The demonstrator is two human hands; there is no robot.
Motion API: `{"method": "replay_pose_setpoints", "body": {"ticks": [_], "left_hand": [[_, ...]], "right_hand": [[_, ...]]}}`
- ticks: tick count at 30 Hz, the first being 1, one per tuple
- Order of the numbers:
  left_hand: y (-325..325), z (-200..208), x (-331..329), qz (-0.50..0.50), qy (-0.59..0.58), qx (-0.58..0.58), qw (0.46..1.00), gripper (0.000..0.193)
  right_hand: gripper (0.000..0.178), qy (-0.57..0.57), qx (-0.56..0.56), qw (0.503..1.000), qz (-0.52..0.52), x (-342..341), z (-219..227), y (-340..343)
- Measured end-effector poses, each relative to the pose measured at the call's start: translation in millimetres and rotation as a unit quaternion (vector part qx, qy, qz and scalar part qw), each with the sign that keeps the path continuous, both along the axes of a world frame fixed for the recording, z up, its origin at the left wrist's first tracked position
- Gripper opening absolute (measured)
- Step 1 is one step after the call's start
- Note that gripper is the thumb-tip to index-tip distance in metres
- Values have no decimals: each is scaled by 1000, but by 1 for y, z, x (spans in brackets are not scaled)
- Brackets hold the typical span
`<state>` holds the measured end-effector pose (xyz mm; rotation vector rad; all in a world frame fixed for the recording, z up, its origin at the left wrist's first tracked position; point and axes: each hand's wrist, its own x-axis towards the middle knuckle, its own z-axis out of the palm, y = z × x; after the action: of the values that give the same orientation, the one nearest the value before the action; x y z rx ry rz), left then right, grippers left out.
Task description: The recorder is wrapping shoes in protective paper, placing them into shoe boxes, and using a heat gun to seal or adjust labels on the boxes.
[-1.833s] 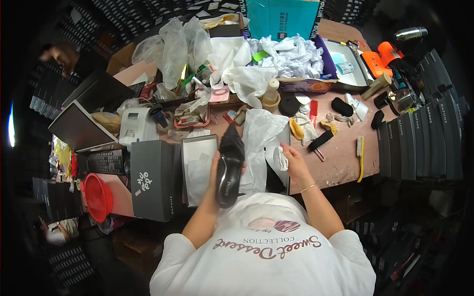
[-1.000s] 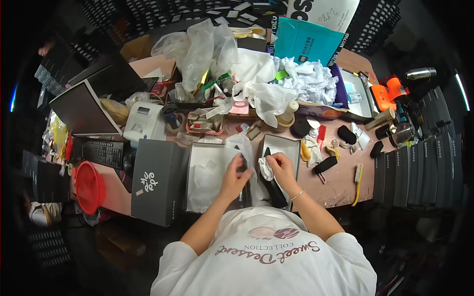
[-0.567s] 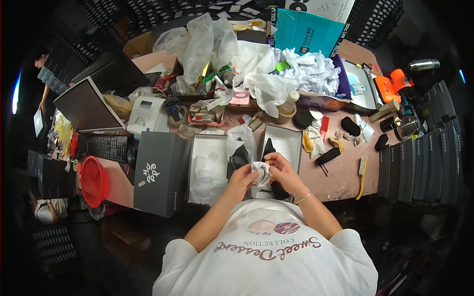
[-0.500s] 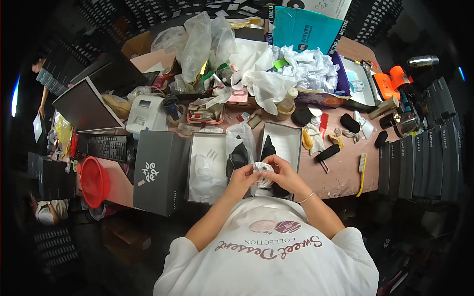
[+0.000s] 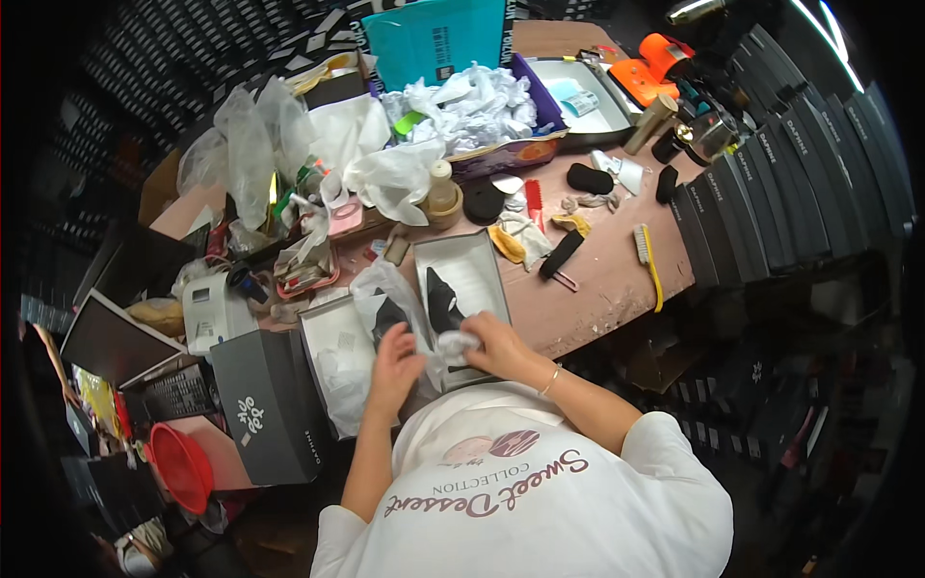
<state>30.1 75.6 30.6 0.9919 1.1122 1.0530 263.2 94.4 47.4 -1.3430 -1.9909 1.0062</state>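
Observation:
A crumpled wad of white paper point(image 5: 455, 344) is between the fingers of my right hand point(image 5: 496, 347), over the near part of a black shoe point(image 5: 442, 303). That shoe lies in a shoebox point(image 5: 479, 258) with a white inside. My left hand point(image 5: 397, 366) is open and holds nothing, its fingers apart and slightly blurred. Just beyond it, another black shoe point(image 5: 387, 313) lies partly wrapped in a clear plastic bag point(image 5: 409, 289). To its left is a second white-lined box part point(image 5: 323, 323) with white tissue point(image 5: 345, 376) in it.
A dark closed shoebox point(image 5: 265, 405) and a red basin point(image 5: 181, 465) are at left. Beyond stands a purple box point(image 5: 544, 96) of crumpled paper. A yellow brush point(image 5: 650, 265), black pads and cloths lie at right, beside a row of dark boxes point(image 5: 771, 207).
My hands have parted: the left has let go of the white wad and opened, while the right has carried it to the black shoe. The whole view has turned and shifted.

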Motion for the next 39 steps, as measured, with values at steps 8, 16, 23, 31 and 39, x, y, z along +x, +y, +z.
{"method": "replay_pose_setpoints", "body": {"ticks": [8,16,23,31,39], "left_hand": [[20,-50,-37,97,339,-113,929,61],[-5,-109,-42,77,415,-180,889,65],[-19,-23,-36,137,205,-153,957,33],[-17,30,25,138,180,-9,974,57],[38,4,-19,141,-409,-131,892,60]], "right_hand": [[62,151,-8,898,-412,140,-93,84],[38,80,-83,874,-472,193,-199,116],[49,294,-148,926,-186,89,-26,70],[57,321,-284,899,-86,-57,2,25],[51,195,-245,949,35,-58,38,29]]}}
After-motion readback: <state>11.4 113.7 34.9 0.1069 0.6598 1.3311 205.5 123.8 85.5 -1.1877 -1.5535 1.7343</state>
